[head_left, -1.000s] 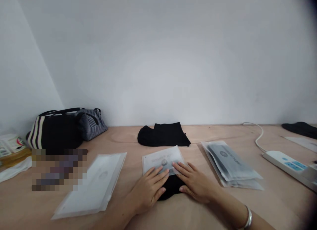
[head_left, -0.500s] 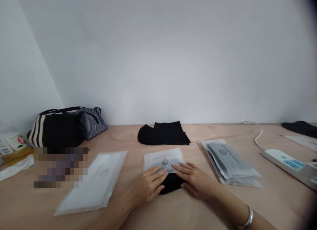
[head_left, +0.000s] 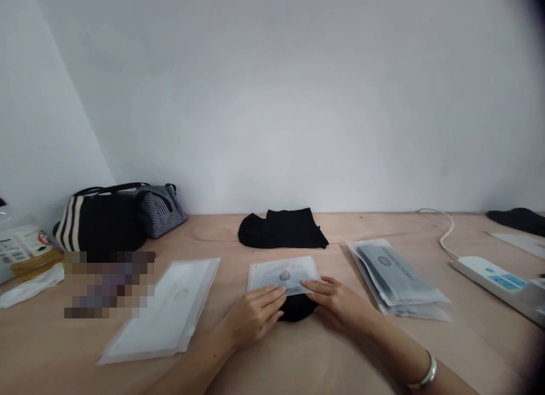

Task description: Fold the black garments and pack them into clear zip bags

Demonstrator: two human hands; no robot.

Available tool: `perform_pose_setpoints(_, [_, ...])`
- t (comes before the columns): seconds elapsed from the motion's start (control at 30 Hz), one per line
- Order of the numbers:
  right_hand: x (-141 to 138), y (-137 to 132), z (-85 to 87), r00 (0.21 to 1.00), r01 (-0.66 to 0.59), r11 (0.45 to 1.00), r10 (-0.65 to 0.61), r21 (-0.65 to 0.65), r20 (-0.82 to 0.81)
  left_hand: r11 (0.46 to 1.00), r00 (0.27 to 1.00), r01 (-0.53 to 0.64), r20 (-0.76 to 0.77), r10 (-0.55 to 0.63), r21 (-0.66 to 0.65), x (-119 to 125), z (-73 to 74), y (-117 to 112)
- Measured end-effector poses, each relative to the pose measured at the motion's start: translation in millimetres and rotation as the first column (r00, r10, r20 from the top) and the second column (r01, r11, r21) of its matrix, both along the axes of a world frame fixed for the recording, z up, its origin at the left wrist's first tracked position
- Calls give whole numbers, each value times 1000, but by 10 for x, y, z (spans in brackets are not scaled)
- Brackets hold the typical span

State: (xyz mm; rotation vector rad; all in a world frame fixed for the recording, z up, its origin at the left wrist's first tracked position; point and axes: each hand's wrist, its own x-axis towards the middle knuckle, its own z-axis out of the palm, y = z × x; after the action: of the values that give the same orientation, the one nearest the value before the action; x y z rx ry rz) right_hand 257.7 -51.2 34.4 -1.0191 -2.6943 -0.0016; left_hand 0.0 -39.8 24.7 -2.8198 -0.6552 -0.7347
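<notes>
In the head view, low at centre, the left hand (head_left: 254, 316) and right hand (head_left: 340, 305) rest slightly bent fingers on a frosted bag (head_left: 269, 271), black cloth (head_left: 298, 309) protruding nearest me; whether they're pinching, I can't tell.

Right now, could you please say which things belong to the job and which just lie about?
Probably the job: central pouch, black cloth at its near edge, left pouches, right pouches, black cloth beyond it.

Seemingly just lying about: striped bag, power strip, leftmost packet.

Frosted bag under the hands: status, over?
Left hand, right hand both on frosted bag. Black fabric shows past its near edge. Stacked bags rightward, not touching hands.
</notes>
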Motion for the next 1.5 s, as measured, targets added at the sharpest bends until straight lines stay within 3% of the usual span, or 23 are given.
perform_pose_setpoints(0.17, [28,79,-73,996,-10,998,16,69,-83,999,994,-31,102,28,28,63,-45,43])
perform_pose_setpoints(0.33, [39,33,6,973,16,999,-9,28,-232,980,974,-78,194,114,-181,-11,10,13])
perform_pose_setpoints(0.43, [-42,-15,74,957,89,996,-87,-6,-278,936,972,-176,100,215,-304,-58,26,-4])
perform_pose_setpoints(0.57, [-186,19,83,978,114,993,-114,-13,-172,906,977,-199,-6,212,-373,-54,-1,14])
perform_pose_setpoints(0.73, [-324,109,-10,982,139,990,-138,-5,-131,906,982,-179,-13,189,-383,2,-56,66])
perform_pose_setpoints(1.0, [-430,165,-53,924,382,916,-380,127,-36,903,974,-202,16,225,-380,30,-104,118])
perform_pose_setpoints(1.17, [-467,102,49,950,306,942,-293,141,-106,901,974,-188,40,221,-390,10,-120,117])
perform_pose_setpoints(1.3, [-579,117,11,982,185,958,-191,220,6,903,981,-153,50,188,-401,11,-148,128])
perform_pose_setpoints(1.5, [-646,134,-52,960,279,949,-277,149,-30,906,982,-163,28,188,-391,-35,-53,87])
